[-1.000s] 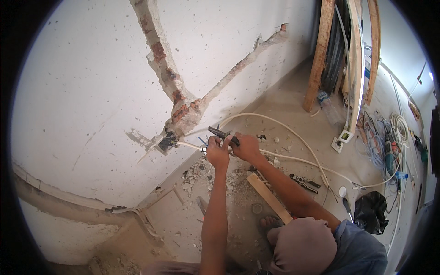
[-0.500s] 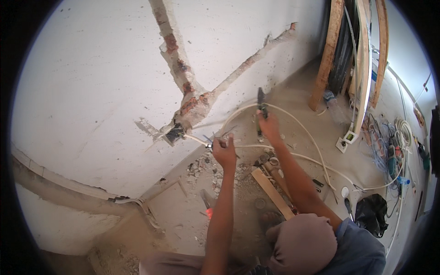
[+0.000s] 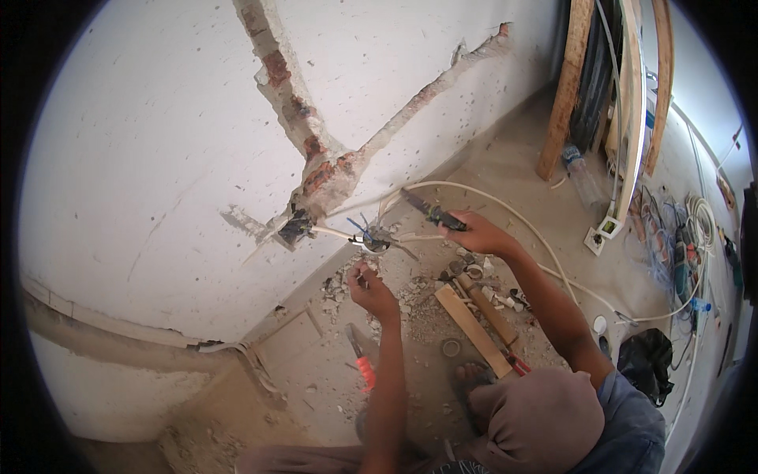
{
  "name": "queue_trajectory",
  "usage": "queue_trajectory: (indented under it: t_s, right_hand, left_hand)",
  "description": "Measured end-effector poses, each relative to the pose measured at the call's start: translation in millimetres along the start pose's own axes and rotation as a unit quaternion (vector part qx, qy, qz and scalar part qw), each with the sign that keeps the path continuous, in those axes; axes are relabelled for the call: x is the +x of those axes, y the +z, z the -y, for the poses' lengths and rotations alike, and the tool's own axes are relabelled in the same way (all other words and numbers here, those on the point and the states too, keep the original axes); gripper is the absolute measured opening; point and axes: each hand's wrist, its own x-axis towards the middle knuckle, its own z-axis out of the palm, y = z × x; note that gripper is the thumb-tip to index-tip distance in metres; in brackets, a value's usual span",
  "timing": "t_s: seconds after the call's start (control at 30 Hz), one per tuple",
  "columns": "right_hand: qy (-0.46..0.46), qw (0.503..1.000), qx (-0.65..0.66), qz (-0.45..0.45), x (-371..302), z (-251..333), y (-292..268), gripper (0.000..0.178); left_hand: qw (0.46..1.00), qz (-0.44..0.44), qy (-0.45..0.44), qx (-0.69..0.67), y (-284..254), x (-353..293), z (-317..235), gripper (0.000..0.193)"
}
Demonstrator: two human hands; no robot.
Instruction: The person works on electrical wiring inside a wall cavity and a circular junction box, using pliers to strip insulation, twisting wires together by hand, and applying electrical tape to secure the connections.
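My right hand [image 3: 477, 233] grips a dark hand tool [image 3: 426, 209] with green on its handle. Its long dark end points up and left towards the wall; its exact kind is unclear. Below the cable ends, my left hand [image 3: 373, 291] has its fingers curled, and I cannot make out whether anything small is in them. A white cable [image 3: 335, 232] runs out of a dark box [image 3: 297, 227] in the broken wall. Blue and dark wire ends [image 3: 363, 225] stick up by a round pale piece [image 3: 373, 243], just above my left hand.
Chased grooves [image 3: 316, 170] cut the white wall. Rubble [image 3: 410, 292] covers the floor, with wood strips [image 3: 474, 328] and an orange-handled tool [image 3: 365, 371] nearby. Planks [image 3: 564, 91], a plastic bottle [image 3: 580, 174], coiled cable [image 3: 699, 225] and a black bag [image 3: 643, 363] stand or lie at right.
My left hand has come down off the cable. My right hand has turned the tool from upright to slanting left, towards the wire ends, which now show.
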Motion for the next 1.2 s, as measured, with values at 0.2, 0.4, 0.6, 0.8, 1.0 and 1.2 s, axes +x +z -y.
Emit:
queue_trajectory:
  t_s: [0.2,0.4,0.6,0.8,1.0,1.2]
  right_hand:
    - [-0.032,0.989,-0.138,0.039,15.4,16.2,2.8,0.024]
    - [-0.107,0.922,-0.365,-0.069,10.0,34.5,15.8,0.032]
    - [-0.141,0.866,-0.474,-0.07,10.6,55.6,26.1,0.043]
    - [-0.074,0.872,-0.482,-0.042,9.7,73.8,43.1,0.044]
    - [-0.03,0.846,-0.532,0.009,16.8,90.9,49.0,0.046]
    - [-0.025,0.86,-0.506,0.055,41.5,108.5,49.8,0.036]
  left_hand:
    - [0.999,0.026,0.023,0.036,-12.2,26.6,1.5,0.025]
    - [0.977,0.096,0.122,0.144,6.4,32.7,-32.8,0.041]
    - [0.966,0.12,0.123,0.193,17.9,45.9,-40.5,0.042]
    - [0.943,0.071,0.247,0.209,31.2,67.6,-11.0,0.03]
    - [0.972,0.101,0.134,0.166,37.3,67.9,-10.4,0.023]
    - [0.972,0.09,0.165,0.142,34.5,70.3,-11.4,0.022]
